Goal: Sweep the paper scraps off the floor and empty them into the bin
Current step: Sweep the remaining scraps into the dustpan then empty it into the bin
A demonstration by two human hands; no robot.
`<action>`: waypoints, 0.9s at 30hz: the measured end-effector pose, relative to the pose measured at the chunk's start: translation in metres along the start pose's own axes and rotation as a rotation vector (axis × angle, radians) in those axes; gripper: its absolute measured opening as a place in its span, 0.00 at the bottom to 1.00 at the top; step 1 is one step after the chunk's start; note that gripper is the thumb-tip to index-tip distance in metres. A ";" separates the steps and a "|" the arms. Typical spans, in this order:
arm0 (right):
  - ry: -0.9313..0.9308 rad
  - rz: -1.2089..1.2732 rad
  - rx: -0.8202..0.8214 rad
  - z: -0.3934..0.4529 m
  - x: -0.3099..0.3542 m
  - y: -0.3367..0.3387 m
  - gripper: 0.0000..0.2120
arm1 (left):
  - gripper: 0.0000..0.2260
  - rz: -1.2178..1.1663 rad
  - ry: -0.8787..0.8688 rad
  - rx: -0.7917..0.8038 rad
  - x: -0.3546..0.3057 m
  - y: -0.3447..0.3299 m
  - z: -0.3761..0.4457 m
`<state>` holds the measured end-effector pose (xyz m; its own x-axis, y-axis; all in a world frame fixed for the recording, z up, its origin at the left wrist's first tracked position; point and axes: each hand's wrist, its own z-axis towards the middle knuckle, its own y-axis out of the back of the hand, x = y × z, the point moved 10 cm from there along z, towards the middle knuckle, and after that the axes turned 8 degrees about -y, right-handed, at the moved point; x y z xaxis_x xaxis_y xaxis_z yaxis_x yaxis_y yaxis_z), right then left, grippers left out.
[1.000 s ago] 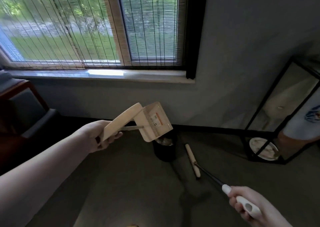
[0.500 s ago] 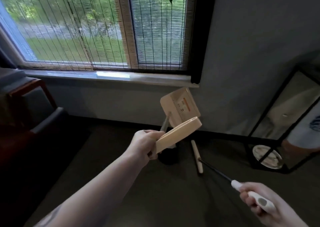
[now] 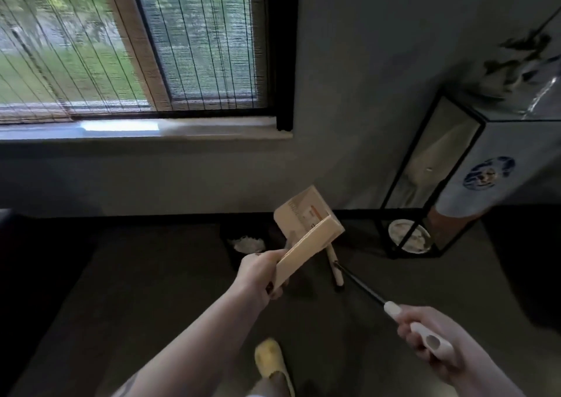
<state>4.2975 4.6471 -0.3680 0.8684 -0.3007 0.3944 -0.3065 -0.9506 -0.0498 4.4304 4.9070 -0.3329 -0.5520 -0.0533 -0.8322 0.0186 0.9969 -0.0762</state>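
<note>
My left hand [image 3: 258,272] grips the flat handle of a cream dustpan [image 3: 306,229], held up in the air with its pan tilted to the right of a small black bin [image 3: 239,255]. White paper scraps [image 3: 249,244] lie inside the bin, which stands on the dark floor by the wall under the window. My right hand [image 3: 431,340] grips the white handle of a broom [image 3: 361,287]; its black shaft runs up and left to a cream broom head [image 3: 334,264] resting on the floor right of the bin.
A black-framed mirror [image 3: 434,190] leans against the wall at right, reflecting a person's sleeve. My foot in a yellow slipper [image 3: 271,363] stands on the dark floor at bottom centre. A dark piece of furniture fills the left edge.
My left hand has swung the dustpan from over the bin to the right of it and lower. The view has turned left to right; the broom head stays on the floor.
</note>
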 end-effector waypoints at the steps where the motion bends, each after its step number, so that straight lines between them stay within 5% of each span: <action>1: -0.003 -0.002 -0.007 0.003 0.003 0.002 0.03 | 0.09 -0.011 0.034 -0.003 0.003 -0.005 0.009; 19: -0.185 0.049 -0.104 0.101 0.158 0.003 0.04 | 0.13 -0.368 0.379 -0.126 0.006 -0.084 0.228; 27: -0.155 0.180 -0.097 0.110 0.215 0.007 0.11 | 0.14 -0.454 0.475 -0.119 -0.010 -0.132 0.275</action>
<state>4.5254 4.5673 -0.3846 0.8434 -0.4800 0.2413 -0.4912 -0.8709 -0.0154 4.6629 4.7605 -0.4659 -0.7911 -0.4650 -0.3975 -0.3790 0.8826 -0.2782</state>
